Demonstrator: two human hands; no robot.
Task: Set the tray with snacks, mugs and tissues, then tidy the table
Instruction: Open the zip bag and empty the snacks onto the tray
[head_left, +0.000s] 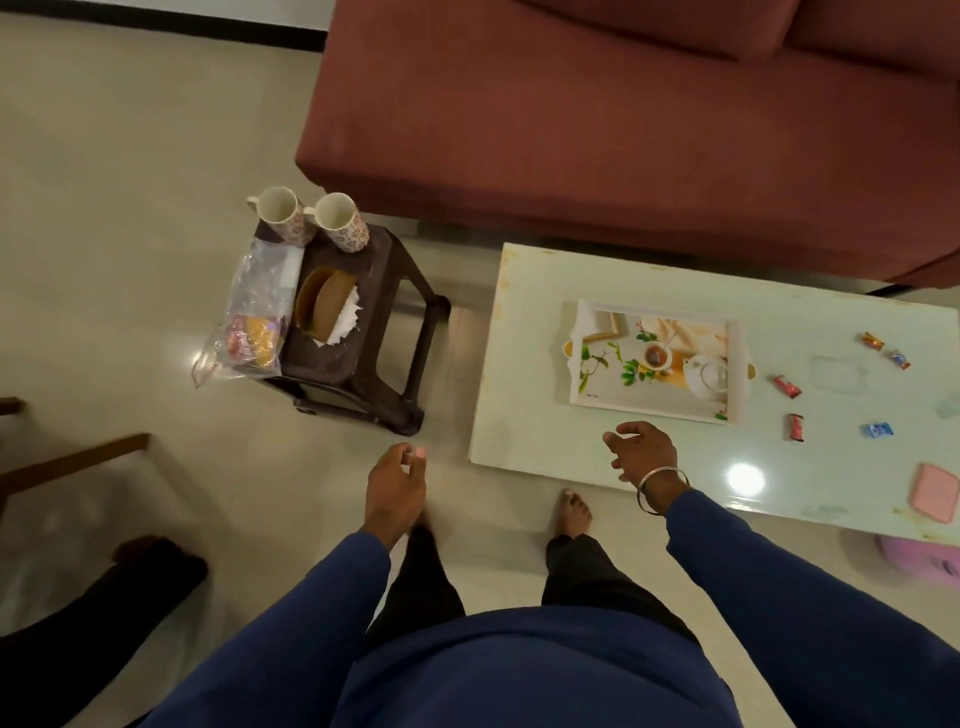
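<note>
A white tray printed with a tea scene lies on the pale coffee table, with nothing on it. On a dark stool to the left stand two floral mugs, a brown holder with white tissues and a clear bag of snacks. Several wrapped candies lie scattered on the table right of the tray. My left hand hangs over the floor, fingers loosely curled, holding nothing. My right hand hovers over the table's near edge below the tray, fingers apart and empty.
A dark red sofa runs behind the table and stool. A pink flat object lies at the table's right near edge, a clear lid near the candies. A wooden frame stands at left. My bare feet are on the tiled floor.
</note>
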